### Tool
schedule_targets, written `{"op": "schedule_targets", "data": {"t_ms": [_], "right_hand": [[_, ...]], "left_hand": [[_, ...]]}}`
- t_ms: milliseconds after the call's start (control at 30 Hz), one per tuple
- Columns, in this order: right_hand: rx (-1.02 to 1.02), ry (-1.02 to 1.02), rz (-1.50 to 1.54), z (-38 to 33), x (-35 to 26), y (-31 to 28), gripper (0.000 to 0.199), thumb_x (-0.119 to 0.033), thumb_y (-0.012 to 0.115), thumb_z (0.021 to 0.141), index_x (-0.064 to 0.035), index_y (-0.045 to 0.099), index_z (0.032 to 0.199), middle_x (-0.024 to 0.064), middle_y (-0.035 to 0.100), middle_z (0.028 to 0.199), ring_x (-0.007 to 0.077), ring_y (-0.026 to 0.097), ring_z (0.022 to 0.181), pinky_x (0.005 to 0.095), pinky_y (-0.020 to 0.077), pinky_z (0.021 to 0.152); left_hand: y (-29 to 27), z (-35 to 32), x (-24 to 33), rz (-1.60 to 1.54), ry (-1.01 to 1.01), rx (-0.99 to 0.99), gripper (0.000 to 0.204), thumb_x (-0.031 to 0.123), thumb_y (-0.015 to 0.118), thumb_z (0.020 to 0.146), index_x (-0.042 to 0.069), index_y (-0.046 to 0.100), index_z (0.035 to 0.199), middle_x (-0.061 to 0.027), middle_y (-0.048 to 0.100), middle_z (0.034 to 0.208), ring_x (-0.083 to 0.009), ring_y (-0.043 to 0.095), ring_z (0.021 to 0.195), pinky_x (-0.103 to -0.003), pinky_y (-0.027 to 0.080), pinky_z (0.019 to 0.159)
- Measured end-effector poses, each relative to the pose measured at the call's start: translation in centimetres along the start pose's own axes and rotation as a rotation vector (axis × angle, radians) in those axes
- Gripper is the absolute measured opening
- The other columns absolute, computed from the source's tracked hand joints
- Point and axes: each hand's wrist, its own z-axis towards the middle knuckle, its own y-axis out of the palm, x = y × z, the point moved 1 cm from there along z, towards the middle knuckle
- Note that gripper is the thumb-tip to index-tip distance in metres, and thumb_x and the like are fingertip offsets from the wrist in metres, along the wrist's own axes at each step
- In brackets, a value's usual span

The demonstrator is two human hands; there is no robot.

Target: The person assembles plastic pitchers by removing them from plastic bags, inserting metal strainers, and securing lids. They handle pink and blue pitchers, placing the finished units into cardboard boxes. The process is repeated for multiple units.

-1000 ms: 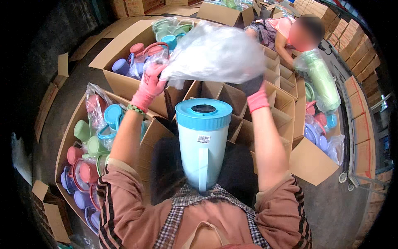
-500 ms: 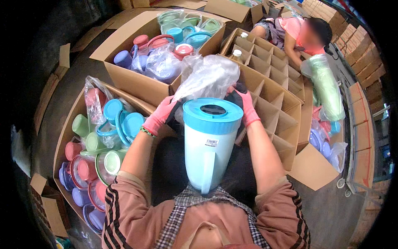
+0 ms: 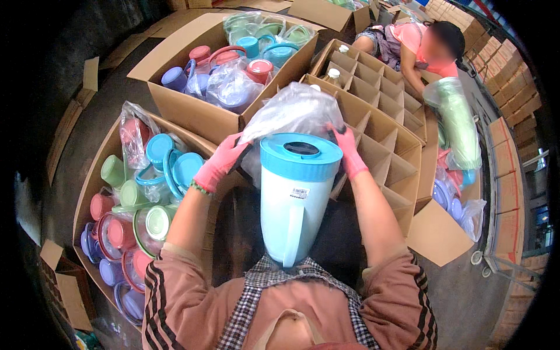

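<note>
A light blue pitcher [image 3: 281, 224] with a brighter blue lid stands between my forearms, its handle toward me and its base by my checked apron [image 3: 251, 286]. Beyond the lid, a clear plastic bag [image 3: 294, 111] is held spread between my hands. My left hand [image 3: 220, 160], in a pink glove with dark fingertips, is closed on the bag's left edge. On the other side my right hand [image 3: 349, 153], gloved alike, pinches the right edge. Some of the fingers are hidden behind the plastic. Neither hand touches the pitcher.
Open cartons [image 3: 192, 111] of colored lidded pitchers stand at the far left and near left [image 3: 87, 192]. A divided carton [image 3: 408, 175] with cardboard cells is at my right, another behind it. Farther right, a person [image 3: 408, 46] bends beside a bagged green pitcher [image 3: 458, 125].
The bag has puffed out into a rounder, wider shape. Between my forearms the pitcher has shifted slightly up in the view. My left hand has moved a little to the left.
</note>
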Motion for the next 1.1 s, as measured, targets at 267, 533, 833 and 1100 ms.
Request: {"op": "schedule_targets", "data": {"t_ms": [267,533,833,1100], "right_hand": [[-0.368,-0.411,-0.862,-20.5,4.1,-2.5,0.036,-0.002,0.053,0.064,0.0006,0.053,0.100,0.0193,0.050,0.105,0.0326,0.048,0.097,0.0395,0.0374,0.086],[-1.133,-0.595,-1.371,-27.7,-1.9,0.4,0.027,-0.013,0.045,0.070,-0.0028,0.053,0.094,0.0167,0.054,0.089,0.0284,0.050,0.091,0.0380,0.0398,0.077],[-0.584,-1.124,-1.407,-26.3,-12.4,3.4,0.030,-0.015,0.049,0.070,-0.0083,0.055,0.099,0.0069,0.053,0.100,0.0297,0.045,0.102,0.0471,0.0342,0.085],[-1.095,-1.305,-1.495,-21.4,-5.3,5.4,0.011,-0.017,0.046,0.071,-0.0097,0.054,0.073,0.0066,0.053,0.070,0.0234,0.051,0.074,0.0420,0.0376,0.078]], "left_hand": [[4.8,-11.6,2.1,0.754,0.474,-0.437,0.020,0.015,0.058,0.065,0.009,0.054,0.083,-0.0088,0.053,0.084,-0.0267,0.050,0.089,-0.042,0.036,0.083],[8.1,-17.1,2.3,1.072,0.451,-0.535,0.013,0.016,0.051,0.067,0.012,0.055,0.080,-0.0068,0.048,0.088,-0.0247,0.046,0.091,-0.047,0.030,0.093],[9.9,-22.3,0.6,0.980,0.531,-0.552,0.021,0.025,0.052,0.068,0.014,0.052,0.086,-0.0063,0.048,0.091,-0.0220,0.047,0.091,-0.045,0.030,0.091],[7.6,-23.7,3.7,0.572,0.417,-0.014,0.036,0.020,0.061,0.069,0.004,0.049,0.098,-0.0142,0.047,0.096,-0.0291,0.046,0.094,-0.039,0.036,0.085]]}}
